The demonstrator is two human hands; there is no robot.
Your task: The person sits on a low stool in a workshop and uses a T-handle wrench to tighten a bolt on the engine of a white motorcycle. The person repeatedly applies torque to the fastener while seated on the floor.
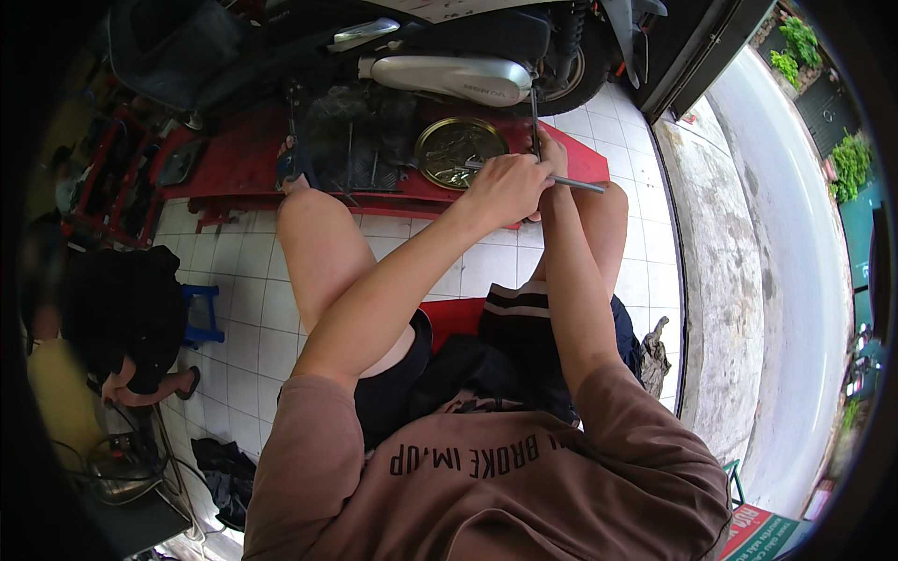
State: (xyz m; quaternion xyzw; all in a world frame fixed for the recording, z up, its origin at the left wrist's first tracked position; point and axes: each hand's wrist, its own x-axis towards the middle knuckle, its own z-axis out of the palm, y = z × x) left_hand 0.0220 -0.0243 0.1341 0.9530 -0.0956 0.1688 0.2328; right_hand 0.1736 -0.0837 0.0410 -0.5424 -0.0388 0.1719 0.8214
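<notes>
A metal T-handle wrench [587, 185] reaches up to the lower rear end of a scooter's silver engine cover [449, 77]. My left hand [510, 190] is closed over its crossbar, whose ends stick out on both sides. Just beyond, my right hand [554, 157] is closed about the dark shaft, partly hidden behind the left. The shaft's tip meets the scooter near the cover's right end, but what it seats on is too small to make out. Left of my hands, a round gold-coloured pan [463, 150] rests on the red platform [585, 165].
The scooter's rear tyre [585, 79] is at the upper right. A dark, dirty mat or cloth [351, 131] covers the platform's middle. At left, another person in black [122, 318] bends near a blue stool [201, 313]. A street [795, 280] runs along the right.
</notes>
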